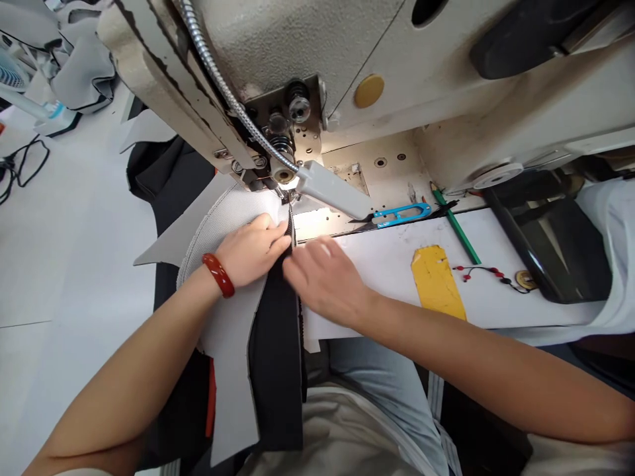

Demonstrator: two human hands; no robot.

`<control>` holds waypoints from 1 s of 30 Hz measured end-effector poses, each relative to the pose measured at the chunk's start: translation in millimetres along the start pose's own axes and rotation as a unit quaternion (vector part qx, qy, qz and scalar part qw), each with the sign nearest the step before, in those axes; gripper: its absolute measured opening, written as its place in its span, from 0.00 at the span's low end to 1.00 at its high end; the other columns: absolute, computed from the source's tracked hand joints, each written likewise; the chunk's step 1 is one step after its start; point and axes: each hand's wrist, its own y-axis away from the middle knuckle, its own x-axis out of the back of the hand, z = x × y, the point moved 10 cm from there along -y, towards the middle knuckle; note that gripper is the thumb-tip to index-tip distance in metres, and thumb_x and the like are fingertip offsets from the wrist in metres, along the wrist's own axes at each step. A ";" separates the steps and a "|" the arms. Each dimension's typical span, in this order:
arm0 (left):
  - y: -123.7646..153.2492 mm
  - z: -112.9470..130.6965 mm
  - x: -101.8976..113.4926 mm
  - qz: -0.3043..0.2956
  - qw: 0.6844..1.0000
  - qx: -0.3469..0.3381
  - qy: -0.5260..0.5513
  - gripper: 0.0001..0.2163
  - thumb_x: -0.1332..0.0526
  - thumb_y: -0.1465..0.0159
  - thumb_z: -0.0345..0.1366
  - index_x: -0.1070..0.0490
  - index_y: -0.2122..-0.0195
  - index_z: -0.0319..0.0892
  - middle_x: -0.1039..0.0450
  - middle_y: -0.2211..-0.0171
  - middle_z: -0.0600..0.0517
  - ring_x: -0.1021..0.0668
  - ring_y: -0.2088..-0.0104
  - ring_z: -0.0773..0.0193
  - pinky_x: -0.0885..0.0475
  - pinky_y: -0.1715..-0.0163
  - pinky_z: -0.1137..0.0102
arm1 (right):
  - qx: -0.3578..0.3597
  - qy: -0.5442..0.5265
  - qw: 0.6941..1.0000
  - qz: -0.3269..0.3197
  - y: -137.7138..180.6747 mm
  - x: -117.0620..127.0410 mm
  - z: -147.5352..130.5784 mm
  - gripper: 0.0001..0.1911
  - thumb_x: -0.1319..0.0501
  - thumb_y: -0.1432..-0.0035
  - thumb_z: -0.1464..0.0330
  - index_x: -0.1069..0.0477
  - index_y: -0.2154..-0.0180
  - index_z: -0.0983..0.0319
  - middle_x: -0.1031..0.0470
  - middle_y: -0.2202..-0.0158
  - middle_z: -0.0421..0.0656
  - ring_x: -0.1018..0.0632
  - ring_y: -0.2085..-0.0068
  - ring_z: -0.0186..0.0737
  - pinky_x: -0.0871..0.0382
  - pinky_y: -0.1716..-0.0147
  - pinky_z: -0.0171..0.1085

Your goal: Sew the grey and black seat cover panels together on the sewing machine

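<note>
My left hand (254,248), with a red bangle on its wrist, lies on a grey fabric piece (218,228), its fingers closed together and pressing the fabric's edge just before the needle. My right hand (325,277) is beside it, fingers curled down on the black fabric strip (276,357) that runs from the needle toward me. Both pieces lie under the presser foot (286,193) of a big cream sewing machine (347,73). A small lamp on a flexible metal arm (330,188) lights the needle area.
Blue thread snips (401,213) and a green pencil (455,226) lie on the machine bed to the right. A yellow patch (437,281), a beaded cord with a coin (499,274) and a black tray (555,248) are further right. More grey pieces are piled at the far left (82,66).
</note>
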 end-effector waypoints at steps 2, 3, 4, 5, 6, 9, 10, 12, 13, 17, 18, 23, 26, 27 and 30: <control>0.8 -2.6 -0.6 0.027 1.000 0.011 -0.009 0.23 0.47 0.36 0.35 0.34 0.38 0.49 0.31 0.50 0.49 0.25 0.56 0.57 0.30 0.59 0.67 | 0.137 -0.002 0.990 0.026 11.2 2.9 -37.8 0.18 0.55 0.31 0.75 0.27 0.52 0.66 0.23 0.54 0.51 0.25 0.52 0.46 0.34 0.47 0.49; 0.9 -4.7 1.0 0.052 0.998 0.028 -0.012 0.24 0.47 0.37 0.32 0.34 0.39 0.48 0.30 0.50 0.48 0.24 0.56 0.57 0.29 0.58 0.67 | 0.177 0.002 0.984 0.035 17.2 2.0 -50.7 0.18 0.54 0.31 0.75 0.27 0.51 0.68 0.23 0.52 0.52 0.24 0.50 0.46 0.34 0.46 0.48; 0.6 -6.1 2.7 0.075 0.996 0.045 -0.008 0.24 0.48 0.37 0.30 0.32 0.40 0.47 0.29 0.50 0.48 0.24 0.56 0.57 0.29 0.58 0.67 | 0.187 0.009 0.981 0.042 20.8 -0.1 -57.4 0.18 0.53 0.31 0.74 0.28 0.50 0.71 0.23 0.49 0.54 0.24 0.48 0.47 0.34 0.44 0.48; -0.4 -6.2 3.9 0.091 0.994 0.058 0.003 0.23 0.49 0.36 0.28 0.30 0.41 0.47 0.28 0.51 0.47 0.24 0.55 0.57 0.29 0.56 0.66 | 0.176 0.017 0.983 0.049 22.0 -2.5 -59.1 0.19 0.52 0.32 0.74 0.29 0.48 0.74 0.24 0.47 0.57 0.24 0.46 0.48 0.33 0.44 0.49; -2.6 -4.8 4.6 0.098 0.993 0.063 0.017 0.23 0.50 0.36 0.27 0.28 0.43 0.46 0.27 0.52 0.47 0.24 0.55 0.57 0.29 0.55 0.66 | 0.158 0.024 0.986 0.051 21.8 -5.4 -58.0 0.19 0.51 0.32 0.74 0.30 0.47 0.76 0.25 0.46 0.59 0.24 0.45 0.49 0.33 0.43 0.49; -14.7 2.2 6.9 0.087 0.994 0.061 0.038 0.22 0.48 0.38 0.26 0.25 0.46 0.45 0.26 0.50 0.47 0.24 0.51 0.56 0.29 0.51 0.65 | 0.127 0.030 0.991 0.038 16.6 -13.8 -51.1 0.19 0.50 0.33 0.76 0.29 0.46 0.77 0.26 0.45 0.59 0.25 0.43 0.51 0.31 0.43 0.49; -19.6 3.2 9.0 0.085 0.994 0.064 0.037 0.22 0.48 0.39 0.25 0.25 0.46 0.44 0.27 0.49 0.47 0.25 0.50 0.55 0.29 0.50 0.65 | 0.123 0.030 0.991 0.033 13.6 -15.3 -48.2 0.19 0.50 0.33 0.76 0.29 0.46 0.77 0.26 0.45 0.60 0.25 0.43 0.51 0.31 0.43 0.49; -29.1 2.7 12.9 0.088 0.993 0.077 0.032 0.22 0.48 0.40 0.25 0.24 0.48 0.43 0.27 0.49 0.46 0.24 0.51 0.54 0.29 0.50 0.64 | 0.118 0.031 0.992 0.024 6.1 -17.1 -42.3 0.19 0.50 0.33 0.76 0.29 0.47 0.78 0.27 0.45 0.61 0.25 0.43 0.52 0.30 0.43 0.49; -32.8 1.5 14.6 0.093 0.992 0.086 0.028 0.22 0.48 0.40 0.25 0.24 0.48 0.42 0.27 0.49 0.45 0.24 0.51 0.54 0.28 0.51 0.63 | 0.115 0.033 0.993 0.020 2.1 -17.0 -39.6 0.19 0.51 0.33 0.77 0.29 0.47 0.78 0.27 0.45 0.61 0.24 0.44 0.52 0.30 0.44 0.49; -30.1 1.4 19.5 0.129 0.988 0.081 -0.002 0.21 0.50 0.38 0.26 0.26 0.46 0.42 0.28 0.50 0.43 0.24 0.53 0.53 0.28 0.52 0.62 | 0.117 0.019 0.993 0.017 -5.2 -9.2 -38.7 0.18 0.52 0.32 0.77 0.26 0.51 0.75 0.25 0.48 0.60 0.23 0.46 0.52 0.30 0.45 0.51; -24.1 3.1 19.7 0.131 0.989 0.071 -0.023 0.22 0.49 0.38 0.25 0.28 0.44 0.42 0.28 0.50 0.42 0.24 0.52 0.52 0.28 0.52 0.62 | 0.132 0.006 0.991 0.018 -2.9 -5.8 -42.5 0.18 0.52 0.31 0.75 0.26 0.50 0.74 0.24 0.47 0.59 0.23 0.46 0.51 0.30 0.45 0.51; 10.3 3.5 5.4 0.025 0.992 0.064 -0.102 0.27 0.48 0.39 0.25 0.37 0.37 0.40 0.29 0.52 0.41 0.23 0.57 0.52 0.27 0.59 0.63 | 0.162 -0.001 0.987 -0.011 15.1 -6.7 -50.1 0.18 0.49 0.32 0.73 0.28 0.47 0.74 0.27 0.45 0.60 0.25 0.43 0.53 0.30 0.46 0.52; 11.0 7.2 2.9 -0.015 0.996 0.048 -0.078 0.24 0.48 0.36 0.27 0.34 0.39 0.42 0.27 0.54 0.44 0.22 0.57 0.55 0.28 0.59 0.66 | 0.149 0.007 0.989 -0.016 14.7 -13.1 -46.0 0.19 0.49 0.32 0.74 0.29 0.46 0.76 0.28 0.44 0.61 0.26 0.42 0.55 0.30 0.46 0.52; 7.2 7.3 3.9 -0.014 0.996 0.048 -0.074 0.23 0.48 0.36 0.28 0.33 0.40 0.43 0.27 0.54 0.45 0.22 0.57 0.55 0.28 0.60 0.66 | 0.145 0.007 0.989 -0.014 12.1 -14.6 -44.4 0.19 0.49 0.32 0.74 0.29 0.46 0.76 0.28 0.44 0.62 0.26 0.43 0.55 0.30 0.46 0.52; -9.0 4.4 7.8 0.004 0.996 0.055 -0.072 0.20 0.47 0.36 0.29 0.29 0.44 0.42 0.27 0.54 0.44 0.22 0.57 0.54 0.28 0.61 0.66 | 0.134 0.006 0.991 -0.010 0.0 -17.9 -37.9 0.19 0.50 0.32 0.76 0.29 0.46 0.77 0.28 0.45 0.63 0.25 0.44 0.53 0.30 0.46 0.52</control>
